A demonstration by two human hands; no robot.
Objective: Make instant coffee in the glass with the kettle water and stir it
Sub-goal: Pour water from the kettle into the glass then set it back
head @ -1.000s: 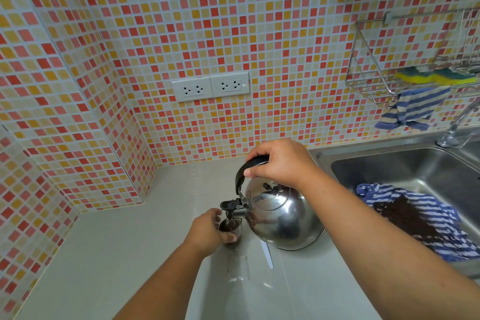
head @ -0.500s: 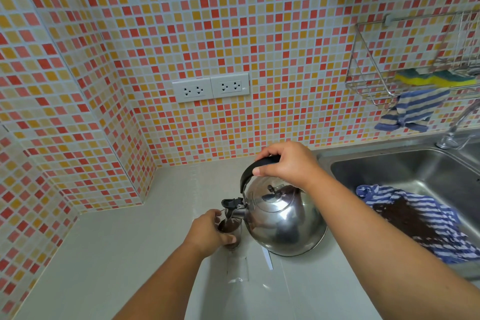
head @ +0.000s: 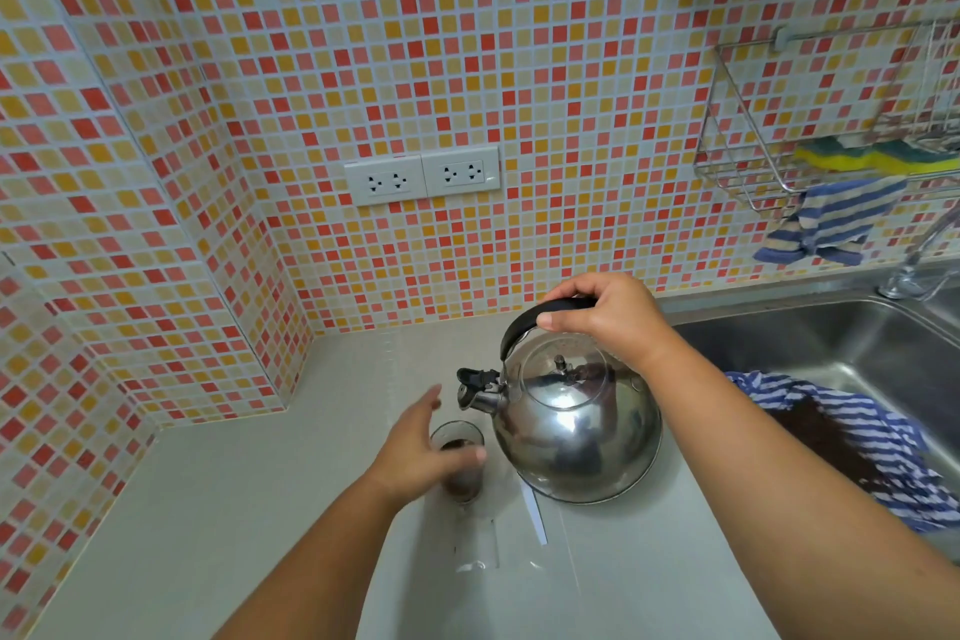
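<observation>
A small clear glass (head: 464, 484) with dark coffee in it stands on the pale counter (head: 249, 509). My left hand (head: 415, 452) is beside it on the left, fingers spread and lifted off, thumb lying across the glass's front. The steel kettle (head: 571, 431) sits upright on the counter just right of the glass, its black-capped spout above and behind the rim. My right hand (head: 608, 317) grips the kettle's black handle from above.
A steel sink (head: 831, 343) with a blue-striped cloth (head: 878, 447) lies to the right, a tap (head: 914, 265) behind it. A wire rack (head: 753, 146) with sponges hangs on the tiled wall. Two sockets (head: 422, 174) sit above the counter. A white strip (head: 535, 509) lies by the kettle.
The kettle has tipped back upright and moved slightly right, its spout off the glass. My left hand has loosened from the glass and spread its fingers.
</observation>
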